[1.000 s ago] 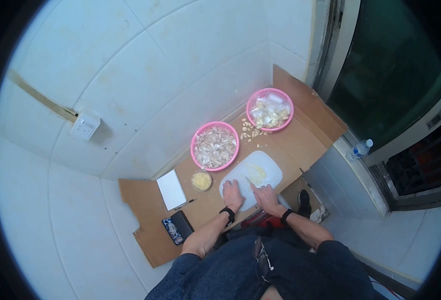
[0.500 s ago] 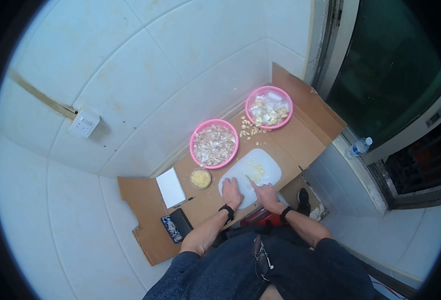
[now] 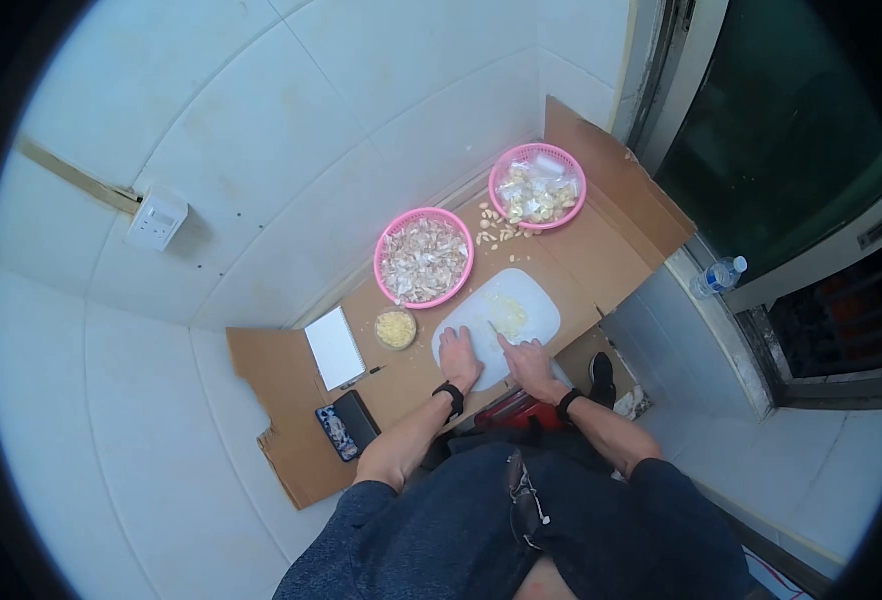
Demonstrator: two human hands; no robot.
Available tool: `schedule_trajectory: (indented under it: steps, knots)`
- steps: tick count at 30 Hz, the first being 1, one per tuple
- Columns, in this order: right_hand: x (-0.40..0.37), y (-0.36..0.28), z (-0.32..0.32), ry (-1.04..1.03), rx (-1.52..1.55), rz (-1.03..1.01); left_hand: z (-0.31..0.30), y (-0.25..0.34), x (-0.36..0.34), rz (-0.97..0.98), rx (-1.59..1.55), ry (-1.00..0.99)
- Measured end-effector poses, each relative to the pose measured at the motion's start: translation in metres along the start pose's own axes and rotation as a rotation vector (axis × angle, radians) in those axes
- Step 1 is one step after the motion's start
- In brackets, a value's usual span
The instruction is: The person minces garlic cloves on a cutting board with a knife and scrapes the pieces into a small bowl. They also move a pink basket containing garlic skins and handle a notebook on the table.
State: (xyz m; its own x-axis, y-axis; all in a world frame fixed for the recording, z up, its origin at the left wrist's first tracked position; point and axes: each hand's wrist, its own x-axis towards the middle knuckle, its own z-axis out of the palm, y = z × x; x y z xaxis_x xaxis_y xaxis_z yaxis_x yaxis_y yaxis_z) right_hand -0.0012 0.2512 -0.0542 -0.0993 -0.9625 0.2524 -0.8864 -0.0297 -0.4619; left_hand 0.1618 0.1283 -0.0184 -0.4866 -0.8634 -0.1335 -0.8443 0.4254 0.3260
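Observation:
A white cutting board [image 3: 532,345] lies on flattened cardboard in front of me, with pale chopped garlic [image 3: 507,314] on its right half. My left hand [image 3: 459,360] rests on the board's left part, fingers stretched out and pressing down on the surface. Close by on the right, my right hand [image 3: 531,366] is closed round a knife [image 3: 492,327]; only a thin bit of blade shows, and the handle is hidden in the fist. Just left of the board stands a small clear bowl of chopped garlic [image 3: 396,328].
Behind the board, one pink basket [image 3: 378,277] holds papery peelings; another pink basket [image 3: 584,193] holds bagged garlic cloves. Loose cloves [image 3: 501,231] lie between them. A white box [image 3: 336,348] and a phone [image 3: 337,432] sit left. A water bottle [image 3: 718,277] stands on the sill.
The whole scene sits slightly higher in view as my head tilts. Both hands stay on the board in nearly the same places, the right still with the knife.

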Motion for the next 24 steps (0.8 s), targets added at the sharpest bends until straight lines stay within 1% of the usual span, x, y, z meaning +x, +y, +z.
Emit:
schedule_trajectory:
  steps: [7,10,12,14,15,17,18,20,21,22,23,24]
  knots:
    - [-0.001,0.005,-0.001,-0.031,0.03,0.031,-0.004,-0.001,-0.002,0.047,0.0,0.0]
    - [0.003,0.005,-0.003,-0.043,0.049,0.055,0.0,-0.002,0.001,0.018,0.013,0.005]
    - [0.01,-0.001,-0.012,0.025,0.121,0.096,0.001,-0.004,0.0,0.029,0.025,0.012]
    - [0.023,-0.002,-0.022,0.17,0.19,0.123,-0.004,0.0,0.002,0.04,0.03,-0.013]
    - [0.029,0.0,-0.029,0.157,0.188,0.142,-0.01,0.0,0.003,0.037,0.039,-0.039]
    - [0.045,0.004,-0.043,0.283,0.303,0.196,-0.016,0.002,0.006,0.035,0.049,-0.069]
    - [0.051,0.007,-0.046,0.279,0.302,0.202,-0.018,0.004,0.008,0.017,0.038,-0.073]
    - [0.064,0.014,-0.055,0.365,0.42,0.412,-0.022,0.007,0.009,0.001,0.025,-0.074]
    - [0.067,0.02,-0.06,0.277,0.46,0.555,-0.027,0.009,0.008,0.077,-0.036,-0.017]
    - [0.071,0.024,-0.063,0.275,0.459,0.557,-0.031,0.012,0.007,0.153,-0.097,0.04]
    - [0.075,0.028,-0.067,0.266,0.557,0.635,-0.034,0.018,0.006,0.15,-0.098,0.037]
    - [0.079,0.034,-0.067,0.255,0.657,0.714,-0.046,0.034,0.002,0.165,-0.168,0.052]
